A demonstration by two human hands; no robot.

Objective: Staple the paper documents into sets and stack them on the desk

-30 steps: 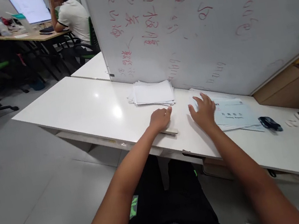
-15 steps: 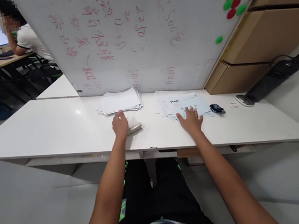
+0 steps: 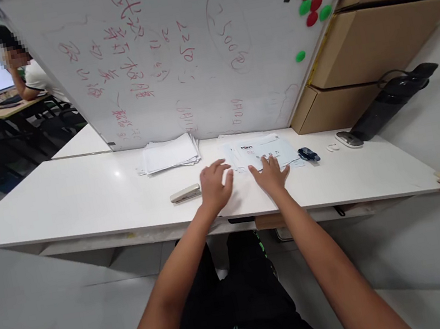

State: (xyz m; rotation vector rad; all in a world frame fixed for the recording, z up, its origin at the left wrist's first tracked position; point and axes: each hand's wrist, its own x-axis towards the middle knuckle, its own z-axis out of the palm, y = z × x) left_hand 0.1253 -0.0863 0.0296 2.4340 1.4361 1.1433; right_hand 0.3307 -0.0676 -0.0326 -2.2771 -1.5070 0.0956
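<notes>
My right hand (image 3: 270,176) lies with spread fingers on the near edge of a pile of pale blue printed sheets (image 3: 270,147). My left hand (image 3: 216,185) is over the white desk (image 3: 93,192), fingers apart and nothing in it, just left of those sheets. Beside the left hand, a light-coloured stapler (image 3: 185,193) rests on the desktop, its right end close to the hand. Behind the stapler sits a stack of white paper (image 3: 169,153), its edges uneven. A small dark blue object (image 3: 308,154), whose kind I cannot make out, lies right of the printed sheets.
A whiteboard (image 3: 191,50) with red writing and round magnets stands along the desk's back. Cardboard boxes (image 3: 385,39) are stacked at the right. A black bottle (image 3: 391,100) leans there, near a computer mouse (image 3: 349,139). Another person (image 3: 32,75) sits at a far table.
The view has swung to the right. My left hand has left the stapler and moved right toward the printed sheets. My right hand has come down onto those sheets.
</notes>
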